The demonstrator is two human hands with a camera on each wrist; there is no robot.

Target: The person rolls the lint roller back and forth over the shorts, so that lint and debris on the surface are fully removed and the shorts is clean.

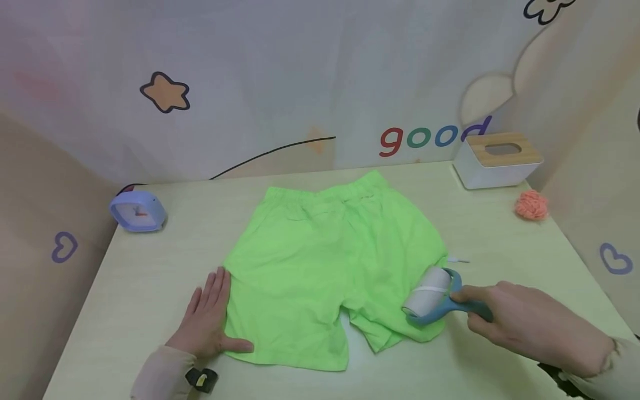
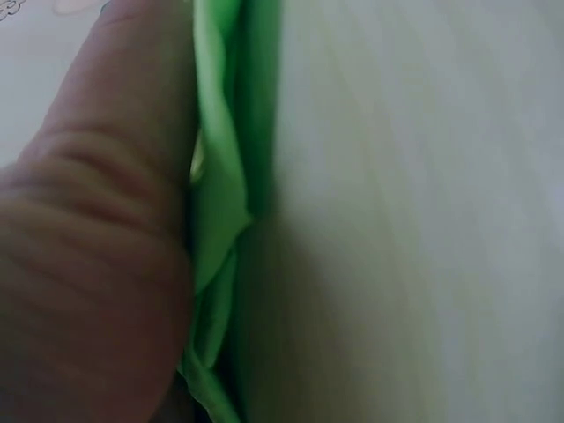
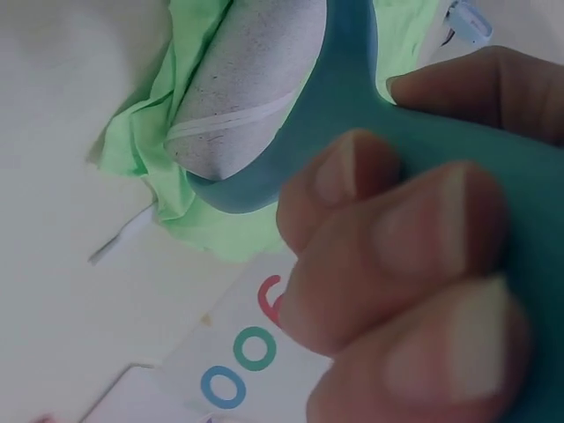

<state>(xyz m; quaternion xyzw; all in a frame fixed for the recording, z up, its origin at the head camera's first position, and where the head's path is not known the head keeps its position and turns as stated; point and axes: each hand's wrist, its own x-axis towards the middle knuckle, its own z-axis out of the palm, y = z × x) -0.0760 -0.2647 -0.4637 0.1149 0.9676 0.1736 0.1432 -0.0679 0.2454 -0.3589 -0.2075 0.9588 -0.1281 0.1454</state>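
Bright green shorts (image 1: 320, 261) lie spread on the table with the waistband toward the back wall. My left hand (image 1: 207, 316) presses flat at their left edge, fingers straight and thumb over the hem; in the left wrist view the green cloth (image 2: 220, 203) runs beside it. A blue-handled lint roller (image 1: 430, 291) rests on the right leg of the shorts. My right hand (image 1: 525, 316) grips its handle, fingers curled round it in the right wrist view. Dark specks show on the roller's white sheet (image 3: 251, 79). The right leg's hem is rumpled.
A light blue clock (image 1: 138, 211) stands at the back left. At the back right are a white tissue box (image 1: 497, 164) with a wooden lid and a coral fluffy ball (image 1: 531, 205). A thin white stick-like thing (image 1: 458, 260) pokes out beside the shorts' right edge.
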